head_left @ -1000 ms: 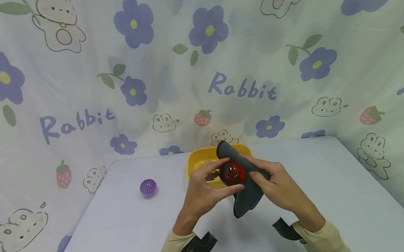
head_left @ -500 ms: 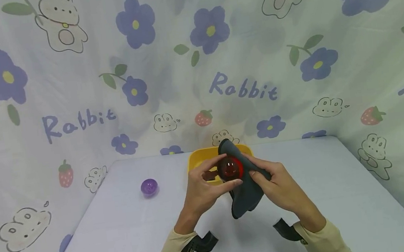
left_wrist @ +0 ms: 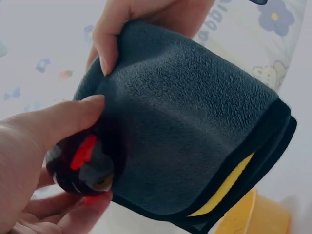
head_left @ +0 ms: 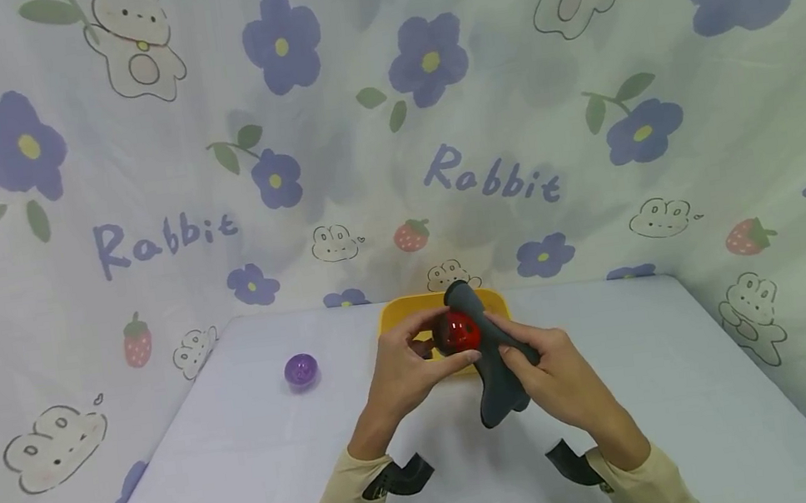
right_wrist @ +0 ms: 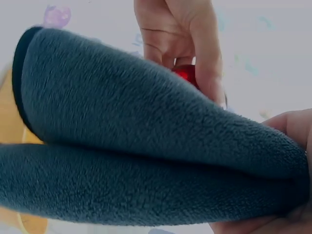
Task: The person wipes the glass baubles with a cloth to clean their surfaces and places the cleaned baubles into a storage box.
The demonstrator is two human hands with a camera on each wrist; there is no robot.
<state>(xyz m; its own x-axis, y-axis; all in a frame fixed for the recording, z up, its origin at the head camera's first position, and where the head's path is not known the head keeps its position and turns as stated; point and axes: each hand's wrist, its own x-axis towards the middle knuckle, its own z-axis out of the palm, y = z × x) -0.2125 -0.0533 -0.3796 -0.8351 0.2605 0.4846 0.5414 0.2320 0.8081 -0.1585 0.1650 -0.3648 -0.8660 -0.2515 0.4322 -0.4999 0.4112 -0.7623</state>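
Note:
In the head view, my left hand (head_left: 397, 370) pinches a shiny, see-through red ball (head_left: 462, 331) between thumb and fingers. My right hand (head_left: 559, 368) grips a folded dark grey-blue towel (head_left: 498, 382), thumb on its near side. The towel lies against the ball's right side. Seen from the left wrist, the ball (left_wrist: 95, 170) is at the towel's lower left, and the fleecy towel (left_wrist: 165, 117) has a black border and a yellow strip. From the right wrist, the folded towel (right_wrist: 122, 102) hides most of the ball (right_wrist: 185, 73).
Behind the hands, a yellow plastic bin (head_left: 397, 311) stands near the table's back edge, partly hidden. A shiny purple ball (head_left: 301, 370) rests on the white table (head_left: 249, 472) to the left. A printed curtain (head_left: 359, 139) rises behind and at both sides.
The red ball has turned in my left hand and moved up slightly. In my right hand the towel has shifted a little, its lower flap now further right. The head view has drifted slightly.

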